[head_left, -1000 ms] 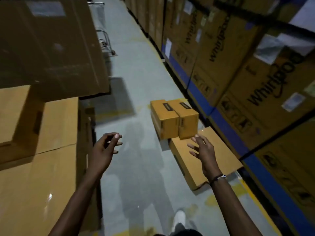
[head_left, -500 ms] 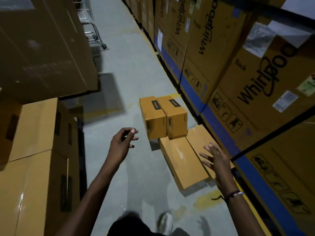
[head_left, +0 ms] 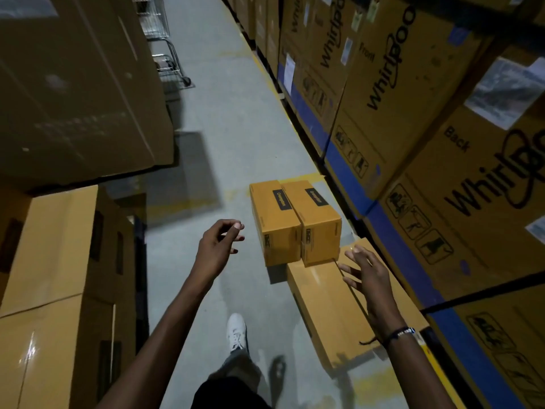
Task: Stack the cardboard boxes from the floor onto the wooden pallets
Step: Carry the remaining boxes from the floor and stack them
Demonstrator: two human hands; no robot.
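Observation:
Two small orange-brown cartons stand side by side on the grey floor, the left carton [head_left: 274,222] and the right carton [head_left: 320,221], each with a dark label on top. In front of them lies a flat, longer cardboard box [head_left: 327,308], with another flat box's edge showing beside it under my right hand. My left hand [head_left: 216,249] hovers open, fingers curled, just left of the two cartons and touching nothing. My right hand [head_left: 367,278] is open with spread fingers above the flat boxes, near the right carton's front corner. No wooden pallet is clearly visible.
Large Whirlpool cartons [head_left: 413,113] on blue racking wall off the right side. Stacked brown boxes [head_left: 56,261] and a big dark carton [head_left: 73,84] line the left. A metal trolley [head_left: 165,54] stands far down the aisle. My white shoe [head_left: 236,332] is on the floor.
I have stepped closer to the floor boxes, which now look larger and nearer. Both hands stayed open and reached forward toward the two small cartons.

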